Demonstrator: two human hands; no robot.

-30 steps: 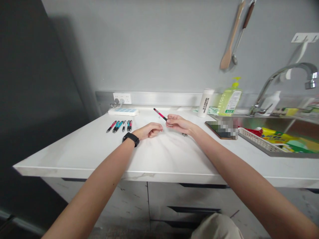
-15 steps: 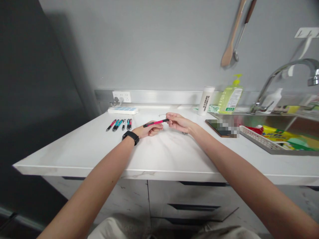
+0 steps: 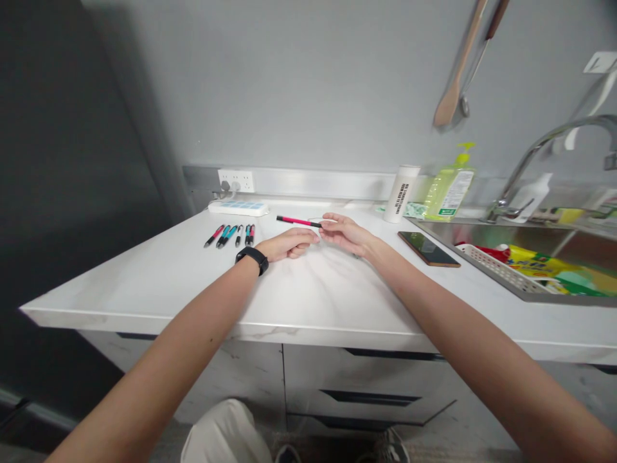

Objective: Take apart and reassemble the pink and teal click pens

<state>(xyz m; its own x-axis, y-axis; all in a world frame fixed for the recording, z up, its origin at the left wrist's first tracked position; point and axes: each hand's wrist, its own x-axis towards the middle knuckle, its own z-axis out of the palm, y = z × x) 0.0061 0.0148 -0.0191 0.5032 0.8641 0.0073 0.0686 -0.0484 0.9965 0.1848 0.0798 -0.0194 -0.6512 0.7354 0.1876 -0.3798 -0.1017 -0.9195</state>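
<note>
A pink pen with black ends is pinched at its right end by the fingertips of my right hand. The pen points left over the counter, slightly above my left hand. That hand is closed, fingers curled and thumb side up, close to the right fingertips; whatever may be in it is hidden. A black band circles my left wrist. Left of it, several pens in pink, blue and white lie in a slanting row on the white counter. Something small and dark is partly hidden beneath my right hand.
A power strip lies behind the pens, below a wall socket. On the right are a phone, a white bottle, a yellow-green pump bottle and the sink with a faucet.
The pen has lifted away from my left hand and turned, its left end rising. My left fingers have curled in more. The view has shifted slightly.
</note>
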